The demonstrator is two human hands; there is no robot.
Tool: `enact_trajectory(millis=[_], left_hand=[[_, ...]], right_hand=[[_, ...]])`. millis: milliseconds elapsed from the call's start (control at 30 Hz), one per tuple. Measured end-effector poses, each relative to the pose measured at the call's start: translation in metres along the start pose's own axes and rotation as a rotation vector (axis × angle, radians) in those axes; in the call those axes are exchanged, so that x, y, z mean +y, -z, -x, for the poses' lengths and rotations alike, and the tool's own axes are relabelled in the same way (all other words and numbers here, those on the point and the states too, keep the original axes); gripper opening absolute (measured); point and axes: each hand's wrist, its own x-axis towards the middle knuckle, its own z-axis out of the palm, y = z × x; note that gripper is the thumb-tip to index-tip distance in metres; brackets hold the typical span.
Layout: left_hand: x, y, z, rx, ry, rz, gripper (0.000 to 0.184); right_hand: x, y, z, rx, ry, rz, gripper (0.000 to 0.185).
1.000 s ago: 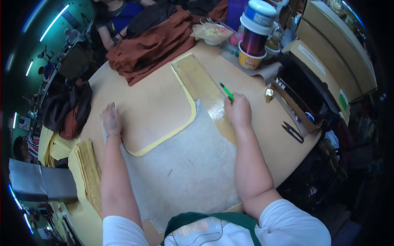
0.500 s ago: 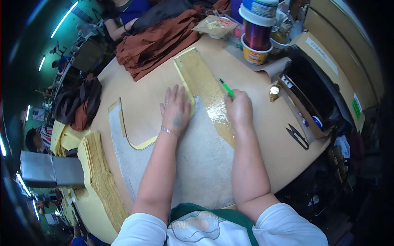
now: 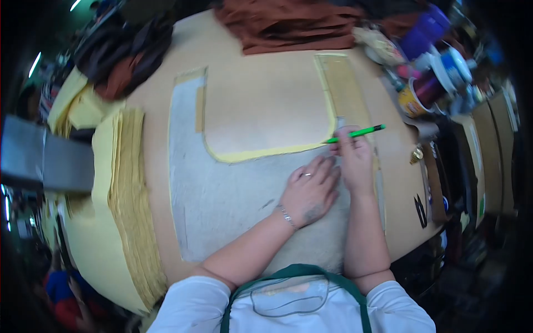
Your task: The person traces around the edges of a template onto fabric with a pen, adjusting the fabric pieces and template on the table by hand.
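Observation:
My left hand [image 3: 312, 191] lies flat with its fingers spread on a grey template [image 3: 250, 194] that has a U-shaped cutout. Just to its right, my right hand [image 3: 355, 158] grips a green pencil [image 3: 358, 134], whose tip points left at the inner curve of the cutout. A yellow edge [image 3: 266, 152] of the layer beneath shows along that curve. The template's right arm is covered by a tan strip [image 3: 345, 83], and a smaller tan piece is on its left arm.
Stacked yellow sheets [image 3: 125, 211] stand at the left. Rust-brown cloth [image 3: 288, 25] lies at the far edge, dark cloth [image 3: 125, 55] at the back left. Tubs [image 3: 413, 100], a gold watch [image 3: 416, 155] and black snips [image 3: 420, 211] are at the right.
The view has turned, so the template appears more upright. My left hand has moved from the left arm across to near the right hand. The pencil now points left at the curve's edge.

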Motion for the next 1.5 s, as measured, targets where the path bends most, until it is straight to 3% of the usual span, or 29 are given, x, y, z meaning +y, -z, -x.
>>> enact_trajectory(millis=[67,133,167,300,500,667,767,867,933,1000,1133,1233,1333,1500], left_hand=[[-0.007,-0.013,0.003,-0.03,-0.012,-0.028,0.052],[-0.01,-0.031,0.003,0.062,-0.007,0.131,0.055],[-0.011,-0.028,0.003,0.112,-0.012,0.207,0.056],[-0.011,-0.016,0.003,-0.02,-0.006,0.16,0.058],[-0.01,-0.014,0.003,-0.036,0.004,0.12,0.06],[-0.01,-0.024,-0.001,-0.005,-0.024,0.075,0.06],[-0.001,0.012,-0.005,-0.364,0.121,0.049,0.057],[0.0,0.005,0.0,-0.062,0.068,0.054,0.055],[0.001,0.004,0.0,-0.074,0.074,0.034,0.054],[0.001,0.005,-0.001,-0.077,0.073,0.032,0.054],[0.003,0.007,-0.003,-0.096,0.068,0.003,0.054],[0.003,0.008,-0.003,-0.102,0.065,-0.008,0.053],[0.003,0.007,-0.004,-0.101,0.059,-0.015,0.053],[0.003,0.008,-0.006,-0.115,0.065,-0.015,0.053]], right_hand=[[0.002,-0.048,0.017,-0.345,0.053,0.089,0.01],[0.004,-0.085,0.02,-0.554,0.043,0.138,0.009],[0.007,-0.098,0.016,-0.588,-0.02,0.2,0.011],[0.017,-0.126,0.003,-0.592,-0.008,0.288,0.012],[0.018,-0.14,0.01,-0.713,0.249,0.449,0.009],[0.01,-0.086,-0.003,-0.662,0.464,0.77,0.01],[0.002,-0.031,-0.023,-0.597,0.303,0.73,0.011],[-0.005,0.011,-0.046,-0.634,0.149,0.755,0.012],[-0.013,0.027,-0.063,-0.665,-0.072,0.744,0.013],[-0.015,0.038,-0.088,-0.71,0.008,0.846,0.013],[-0.028,0.034,-0.128,-0.707,0.146,1.022,0.009],[-0.022,0.023,-0.162,-0.675,0.11,1.011,0.01],[-0.018,0.012,-0.198,-0.664,0.254,1.038,0.011],[-0.005,-0.012,-0.246,-0.365,0.257,0.956,0.014]])
